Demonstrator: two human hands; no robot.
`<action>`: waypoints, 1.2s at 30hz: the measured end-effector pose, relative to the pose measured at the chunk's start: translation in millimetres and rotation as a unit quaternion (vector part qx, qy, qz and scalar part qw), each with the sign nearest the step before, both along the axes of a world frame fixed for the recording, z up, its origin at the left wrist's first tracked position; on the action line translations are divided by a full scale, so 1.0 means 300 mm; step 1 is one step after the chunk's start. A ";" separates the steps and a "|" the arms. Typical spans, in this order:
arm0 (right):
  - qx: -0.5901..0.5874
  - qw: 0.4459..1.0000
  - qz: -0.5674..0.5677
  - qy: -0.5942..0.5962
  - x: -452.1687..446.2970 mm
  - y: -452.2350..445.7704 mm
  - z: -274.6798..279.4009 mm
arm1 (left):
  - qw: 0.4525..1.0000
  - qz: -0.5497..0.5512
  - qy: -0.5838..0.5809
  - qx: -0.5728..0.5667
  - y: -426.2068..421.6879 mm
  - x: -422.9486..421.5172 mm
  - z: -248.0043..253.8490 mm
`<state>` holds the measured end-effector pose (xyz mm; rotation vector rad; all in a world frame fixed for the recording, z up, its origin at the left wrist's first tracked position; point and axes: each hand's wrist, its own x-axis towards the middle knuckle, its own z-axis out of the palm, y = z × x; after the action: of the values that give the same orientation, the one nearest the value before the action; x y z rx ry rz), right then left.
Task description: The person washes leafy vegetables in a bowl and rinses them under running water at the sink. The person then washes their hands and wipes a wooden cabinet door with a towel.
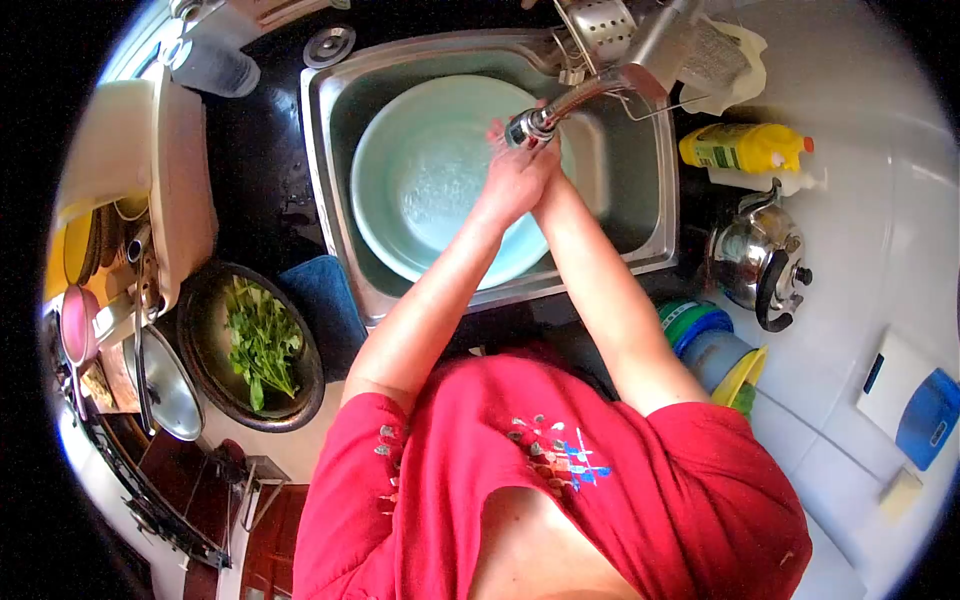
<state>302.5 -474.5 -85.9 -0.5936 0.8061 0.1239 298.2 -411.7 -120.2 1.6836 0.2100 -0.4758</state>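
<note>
My left hand and my right hand are pressed together under the spout of the faucet. The left hand lies across the right. Fingertips show beside the spout, blurred, and the rest of the fingers are hidden behind it. Both hands are above the right side of a pale green basin, which holds water with bubbles or ripples on its surface. The basin sits inside a stainless steel sink. Nothing I can make out is held between the hands.
Left of the sink are a folded blue cloth and a dark pan with leafy greens. On the right stand a yellow bottle and a metal kettle. A sink strainer lies behind the sink.
</note>
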 end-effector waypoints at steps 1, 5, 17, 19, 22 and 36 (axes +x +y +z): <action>0.075 0.997 0.014 -0.017 -0.022 0.002 -0.010 | 0.999 -0.014 0.021 0.026 -0.002 0.006 0.027; 0.181 0.973 0.096 -0.108 -0.089 0.042 -0.050 | 0.990 0.039 0.083 -0.103 0.005 0.018 0.172; 0.227 0.962 0.064 -0.138 -0.078 0.035 0.093 | 0.986 0.024 -0.146 0.076 -0.010 -0.066 0.322; 0.215 0.965 0.071 -0.133 -0.076 0.022 0.100 | 0.976 0.011 -0.202 0.077 -0.015 -0.038 0.211; 0.201 0.968 0.080 -0.127 -0.057 -0.009 0.108 | 0.964 0.023 -0.250 0.088 -0.002 -0.011 0.196; 0.367 0.913 0.096 -0.151 -0.099 0.023 0.182 | 0.711 0.285 0.074 -0.639 -0.118 0.061 0.248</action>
<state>272.6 -467.6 -31.2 0.0319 0.3463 0.4817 316.4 -447.0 -45.7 0.1526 0.3817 -0.1609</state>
